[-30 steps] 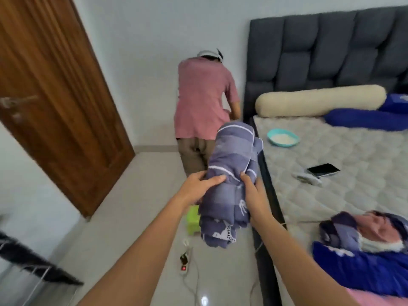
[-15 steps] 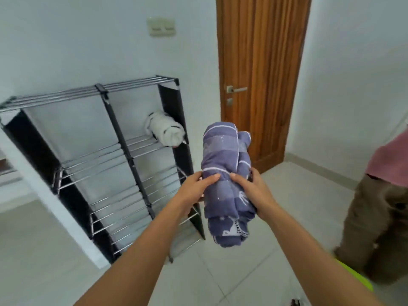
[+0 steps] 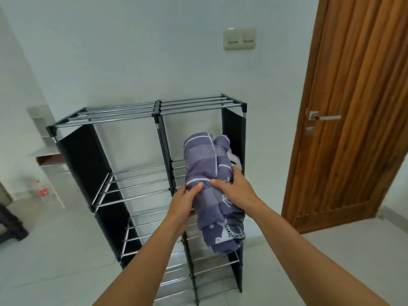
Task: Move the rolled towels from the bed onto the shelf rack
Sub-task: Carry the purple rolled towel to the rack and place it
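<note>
I hold a rolled purple towel with white stripes upright in both hands, in front of the black and chrome shelf rack. My left hand grips its left side at mid height and my right hand grips the right side. The towel hangs before the rack's right column, near the upper right shelf. A white rolled towel lies on that shelf, mostly hidden behind the purple one.
A wooden door with a metal handle stands right of the rack. A light switch is on the wall above. At the left are a small white table and a bottle on the tiled floor.
My view has swung from the bed, past the door, onto the rack, which is now centred and closer. The purple towel stays gripped in both hands. The other person has left the view.
</note>
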`<action>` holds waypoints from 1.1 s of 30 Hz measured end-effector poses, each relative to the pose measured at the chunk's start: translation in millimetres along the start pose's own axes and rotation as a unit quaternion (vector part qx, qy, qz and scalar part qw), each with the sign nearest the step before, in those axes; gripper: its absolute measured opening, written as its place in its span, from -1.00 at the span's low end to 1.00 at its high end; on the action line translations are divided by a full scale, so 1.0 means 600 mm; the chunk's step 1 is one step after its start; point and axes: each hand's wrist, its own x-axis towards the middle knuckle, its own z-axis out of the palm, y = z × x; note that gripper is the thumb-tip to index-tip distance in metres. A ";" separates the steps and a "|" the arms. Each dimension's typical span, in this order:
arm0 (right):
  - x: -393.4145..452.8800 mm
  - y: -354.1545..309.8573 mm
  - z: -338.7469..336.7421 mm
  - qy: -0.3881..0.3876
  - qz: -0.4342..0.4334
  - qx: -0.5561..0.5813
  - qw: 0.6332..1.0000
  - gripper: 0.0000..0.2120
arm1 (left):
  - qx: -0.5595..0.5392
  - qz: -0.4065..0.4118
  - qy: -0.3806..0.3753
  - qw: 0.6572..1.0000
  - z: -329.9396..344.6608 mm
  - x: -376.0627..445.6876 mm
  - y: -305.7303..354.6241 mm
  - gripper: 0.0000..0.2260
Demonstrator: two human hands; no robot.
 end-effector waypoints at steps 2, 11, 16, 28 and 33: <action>0.044 -0.006 0.010 -0.013 -0.013 -0.012 1.000 -0.41 | -0.007 0.007 0.016 1.000 -0.003 0.038 0.015 -0.78; 0.174 -0.010 0.073 -0.030 -0.021 -0.034 0.999 -0.35 | 0.039 0.042 0.079 0.995 -0.028 0.181 0.024 -0.67; 0.212 0.000 0.092 -0.034 0.015 -0.032 0.999 -0.36 | 0.072 0.027 0.066 0.995 -0.042 0.222 0.022 -0.62; 0.328 0.010 0.127 -0.067 0.047 -0.050 0.995 -0.59 | 0.142 0.057 0.100 0.983 -0.030 0.305 0.065 -0.39; 0.381 0.012 0.138 -0.104 0.068 0.034 0.992 -0.62 | 0.183 0.074 0.123 0.973 -0.022 0.344 0.090 -0.44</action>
